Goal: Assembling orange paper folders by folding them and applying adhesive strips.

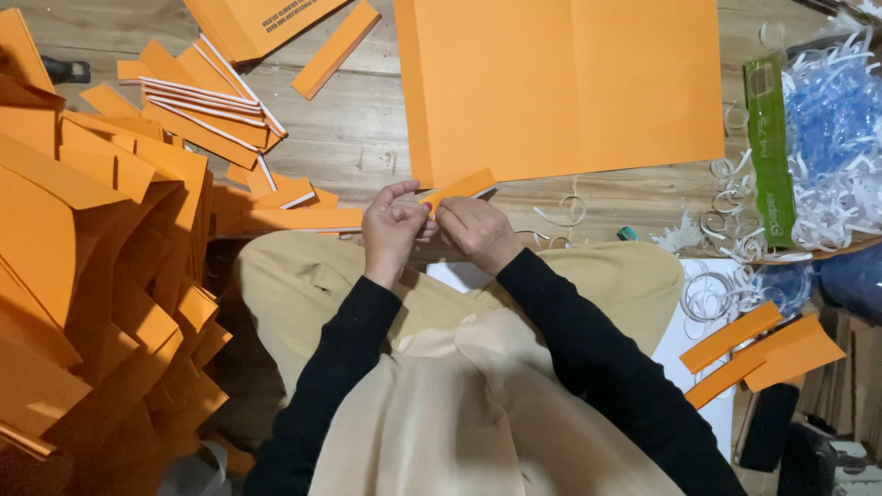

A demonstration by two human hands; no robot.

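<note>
The left hand (393,228) and the right hand (475,230) meet at the middle of the view, both pinching one small orange paper strip (457,188) that sticks up toward 1 o'clock from the fingertips. Black sleeves (588,349) run back over beige trousers (303,285). Just beyond the strip, at 12 o'clock, a large orange sheet (560,87) lies flat on the wooden floor (354,138). At 10 o'clock sits a stack of orange strips (207,106); at 9 o'clock a big heap of folded orange pieces (87,276). At 3 o'clock lie white paper curls (730,230) and a green packet (770,152); at 4 o'clock, loose orange strips (763,354).
</note>
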